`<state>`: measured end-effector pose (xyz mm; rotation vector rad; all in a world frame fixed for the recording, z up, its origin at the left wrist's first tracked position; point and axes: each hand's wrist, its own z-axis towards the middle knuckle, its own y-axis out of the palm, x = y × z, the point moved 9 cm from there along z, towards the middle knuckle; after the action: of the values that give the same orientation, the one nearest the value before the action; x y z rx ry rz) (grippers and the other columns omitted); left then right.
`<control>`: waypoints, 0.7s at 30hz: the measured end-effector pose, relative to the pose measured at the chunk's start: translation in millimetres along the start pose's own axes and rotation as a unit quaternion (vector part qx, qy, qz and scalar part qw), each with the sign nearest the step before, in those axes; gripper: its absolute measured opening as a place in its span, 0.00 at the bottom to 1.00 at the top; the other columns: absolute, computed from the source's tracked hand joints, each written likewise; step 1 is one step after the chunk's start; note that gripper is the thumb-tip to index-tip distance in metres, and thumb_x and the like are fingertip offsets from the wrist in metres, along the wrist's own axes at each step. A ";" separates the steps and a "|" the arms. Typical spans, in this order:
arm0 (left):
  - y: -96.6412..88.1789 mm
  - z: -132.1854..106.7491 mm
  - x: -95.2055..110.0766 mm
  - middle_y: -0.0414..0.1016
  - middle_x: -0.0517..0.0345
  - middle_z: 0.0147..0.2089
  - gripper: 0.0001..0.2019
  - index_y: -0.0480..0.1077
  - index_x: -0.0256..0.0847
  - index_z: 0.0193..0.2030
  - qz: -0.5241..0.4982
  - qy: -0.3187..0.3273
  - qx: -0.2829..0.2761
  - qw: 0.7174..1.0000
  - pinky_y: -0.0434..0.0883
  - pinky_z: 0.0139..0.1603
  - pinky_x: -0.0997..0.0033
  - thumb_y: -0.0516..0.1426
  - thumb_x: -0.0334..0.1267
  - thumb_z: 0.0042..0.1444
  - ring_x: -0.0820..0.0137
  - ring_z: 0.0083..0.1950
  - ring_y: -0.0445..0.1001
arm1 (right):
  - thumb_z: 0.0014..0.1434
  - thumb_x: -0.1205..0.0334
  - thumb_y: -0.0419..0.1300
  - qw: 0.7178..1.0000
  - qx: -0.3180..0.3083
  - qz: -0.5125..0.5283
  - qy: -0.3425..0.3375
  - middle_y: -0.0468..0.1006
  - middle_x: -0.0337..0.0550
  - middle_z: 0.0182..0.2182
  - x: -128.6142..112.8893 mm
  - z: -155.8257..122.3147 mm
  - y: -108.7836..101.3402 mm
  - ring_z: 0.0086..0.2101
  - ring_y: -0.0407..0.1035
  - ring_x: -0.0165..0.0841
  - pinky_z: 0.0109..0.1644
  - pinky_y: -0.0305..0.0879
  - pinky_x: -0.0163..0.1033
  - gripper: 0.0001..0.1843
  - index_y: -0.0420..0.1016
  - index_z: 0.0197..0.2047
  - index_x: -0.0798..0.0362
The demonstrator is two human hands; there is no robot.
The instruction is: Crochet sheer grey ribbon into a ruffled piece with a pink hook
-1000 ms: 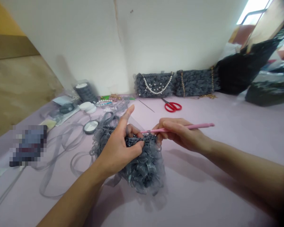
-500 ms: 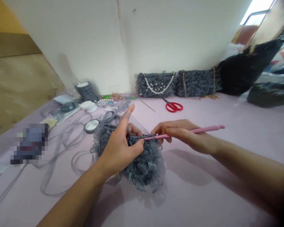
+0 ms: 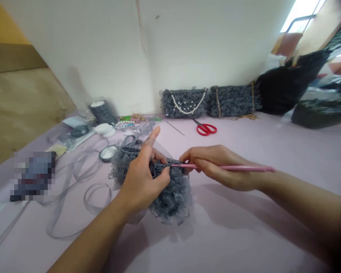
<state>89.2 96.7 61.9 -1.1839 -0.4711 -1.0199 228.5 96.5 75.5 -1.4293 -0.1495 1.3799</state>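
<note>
My left hand (image 3: 146,170) pinches the upper edge of a ruffled grey ribbon crochet piece (image 3: 170,199), its index finger raised. In my right hand (image 3: 218,167) is a pink crochet hook (image 3: 238,168), its handle lying back over the wrist. The hook's tip meets the stitches at the piece's top edge, close to my left thumb; the exact loop there is too small to make out. Loose grey ribbon (image 3: 57,204) curls over the table left of the piece, near a ribbon spool (image 3: 108,153).
Red-handled scissors (image 3: 206,129) and a thin needle-like rod (image 3: 175,128) lie beyond my hands. Against the wall stand a grey bag with a pearl strand (image 3: 184,104), another with a gold chain (image 3: 233,101), and a black bag (image 3: 284,89). Stacked spools (image 3: 102,111) stand back left.
The hook's handle has swung lower and now lies nearly level. My right hand has rolled slightly with it, and the whole view has shifted a little.
</note>
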 end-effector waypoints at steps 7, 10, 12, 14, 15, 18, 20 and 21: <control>-0.1 -7.1 21.9 0.71 0.63 0.37 0.39 0.45 0.49 0.72 0.107 0.108 0.021 0.988 0.69 0.44 0.72 0.55 0.27 0.56 0.74 0.37 0.70 | 0.67 0.67 0.44 0.994 0.001 -0.102 -0.038 0.71 0.46 0.35 -16.2 0.8 10.9 0.29 0.64 0.29 0.33 0.61 0.36 0.11 0.67 0.40 0.56; 0.8 -9.0 28.3 0.72 0.63 0.38 0.37 0.47 0.47 0.71 0.159 0.140 0.039 0.976 0.69 0.45 0.72 0.54 0.26 0.56 0.73 0.39 0.71 | 0.68 0.64 0.43 0.988 0.038 -0.144 -0.034 0.71 0.49 0.37 -20.3 2.5 14.4 0.29 0.65 0.29 0.32 0.63 0.36 0.13 0.66 0.37 0.55; 0.4 -9.6 30.0 0.72 0.63 0.38 0.36 0.48 0.47 0.71 0.176 0.147 0.051 0.972 0.69 0.45 0.72 0.54 0.26 0.56 0.72 0.40 0.72 | 0.69 0.64 0.43 0.984 0.056 -0.162 -0.041 0.70 0.49 0.37 -24.6 2.5 14.5 0.28 0.65 0.29 0.31 0.63 0.36 0.14 0.65 0.36 0.55; -1.3 -10.2 31.2 0.73 0.62 0.38 0.36 0.48 0.46 0.70 0.177 0.149 0.063 0.971 0.69 0.46 0.72 0.54 0.27 0.57 0.72 0.40 0.72 | 0.69 0.64 0.42 0.985 0.058 -0.159 -0.040 0.71 0.48 0.36 -27.4 2.1 11.7 0.28 0.65 0.28 0.32 0.63 0.36 0.14 0.65 0.36 0.55; -2.2 -10.3 31.3 0.73 0.62 0.38 0.35 0.48 0.46 0.70 0.174 0.148 0.066 0.971 0.69 0.46 0.72 0.54 0.27 0.57 0.72 0.40 0.72 | 0.69 0.64 0.42 0.986 0.054 -0.153 -0.039 0.71 0.47 0.36 -28.8 1.9 9.6 0.29 0.65 0.28 0.32 0.63 0.36 0.14 0.66 0.36 0.55; -3.5 -9.2 28.2 0.74 0.60 0.40 0.36 0.47 0.44 0.71 0.158 0.127 0.060 0.977 0.69 0.46 0.71 0.57 0.32 0.57 0.70 0.40 0.73 | 0.69 0.65 0.43 0.988 0.043 -0.142 -0.037 0.71 0.48 0.37 -32.8 1.5 1.9 0.31 0.67 0.29 0.35 0.64 0.36 0.14 0.66 0.36 0.54; -3.4 -7.9 24.6 0.75 0.59 0.40 0.37 0.48 0.44 0.71 0.145 0.105 0.049 0.983 0.69 0.46 0.69 0.59 0.35 0.56 0.69 0.41 0.73 | 0.68 0.66 0.43 0.988 0.044 -0.144 -0.040 0.72 0.48 0.38 -35.3 1.4 -1.6 0.32 0.67 0.30 0.35 0.64 0.36 0.13 0.66 0.36 0.54; -3.4 -7.4 22.7 0.75 0.58 0.40 0.37 0.48 0.44 0.70 0.136 0.094 0.045 0.985 0.69 0.47 0.69 0.59 0.35 0.56 0.68 0.41 0.73 | 0.68 0.67 0.43 0.988 0.045 -0.144 -0.041 0.72 0.48 0.38 -36.0 1.3 -2.4 0.32 0.67 0.30 0.35 0.64 0.36 0.13 0.66 0.36 0.54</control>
<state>96.1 80.7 78.6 -1.0270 -0.1976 -0.8534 217.4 72.8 100.2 -1.2228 -0.3294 1.1915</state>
